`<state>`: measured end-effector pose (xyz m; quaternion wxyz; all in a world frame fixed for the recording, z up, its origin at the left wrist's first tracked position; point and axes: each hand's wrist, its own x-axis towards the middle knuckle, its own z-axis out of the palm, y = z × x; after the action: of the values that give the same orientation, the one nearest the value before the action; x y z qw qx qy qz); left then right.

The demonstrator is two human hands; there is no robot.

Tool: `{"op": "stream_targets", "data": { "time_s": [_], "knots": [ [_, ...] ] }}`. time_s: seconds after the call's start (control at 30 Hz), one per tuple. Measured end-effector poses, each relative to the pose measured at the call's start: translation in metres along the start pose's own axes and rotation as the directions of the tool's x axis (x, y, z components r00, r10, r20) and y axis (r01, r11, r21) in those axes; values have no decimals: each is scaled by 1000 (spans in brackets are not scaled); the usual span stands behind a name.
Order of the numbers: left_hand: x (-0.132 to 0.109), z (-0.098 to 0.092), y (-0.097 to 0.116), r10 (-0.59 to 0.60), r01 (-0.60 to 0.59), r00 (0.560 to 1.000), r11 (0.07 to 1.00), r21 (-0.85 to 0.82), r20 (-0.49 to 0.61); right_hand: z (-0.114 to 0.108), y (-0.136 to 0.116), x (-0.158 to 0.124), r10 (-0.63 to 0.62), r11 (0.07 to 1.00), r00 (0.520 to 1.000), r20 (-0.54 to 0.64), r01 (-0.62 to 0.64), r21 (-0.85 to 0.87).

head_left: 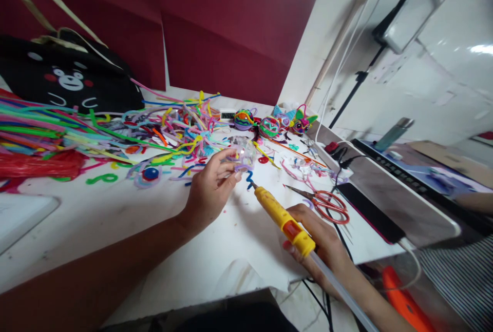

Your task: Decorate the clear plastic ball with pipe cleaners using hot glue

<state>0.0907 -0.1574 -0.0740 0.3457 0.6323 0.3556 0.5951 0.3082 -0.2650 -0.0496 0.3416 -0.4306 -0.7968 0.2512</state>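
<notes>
My left hand (211, 188) is closed on a clear plastic ball (245, 151) with some light purple at its lower edge. In my right hand (319, 239) is a yellow hot glue gun (275, 209), a long glue stick (342, 291) coming out of its back end. Its nozzle points up and left, just below the ball, beside a wavy blue pipe cleaner piece (250, 178). Whether the nozzle touches that piece I cannot tell. To the right of the glue gun lie orange-handled scissors (332, 206), blades toward the left.
Piles of coloured pipe cleaners (34, 132) spread across the table's left and back. Decorated balls (269, 127) stand at the back. A black phone (370, 213) on a cable lies at the right, near a keyboard (385, 168). A black bag (69, 75) stands back left.
</notes>
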Motion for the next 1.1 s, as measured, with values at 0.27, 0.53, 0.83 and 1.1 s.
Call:
{"op": "stream_targets", "data": {
  "time_s": [0.27, 0.53, 0.83, 1.1],
  "knots": [
    [0, 0, 1, -8, 8, 1000, 1000, 0, 5, 3, 4, -5, -28, 999, 998, 55, 27, 24],
    [0, 0, 2, -19, 19, 1000, 1000, 2, -2, 5, 0, -2, -34, 999, 998, 56, 36, -21],
    [0, 0, 1, -11, 11, 1000, 1000, -2, 5, 6, 2, -3, -82, 992, 995, 56, 87, -88],
    [1, 0, 1, -12, 12, 1000, 1000, -17, -9, 3, 5, -4, -76, 993, 995, 57, 81, -90]
  ]
}}
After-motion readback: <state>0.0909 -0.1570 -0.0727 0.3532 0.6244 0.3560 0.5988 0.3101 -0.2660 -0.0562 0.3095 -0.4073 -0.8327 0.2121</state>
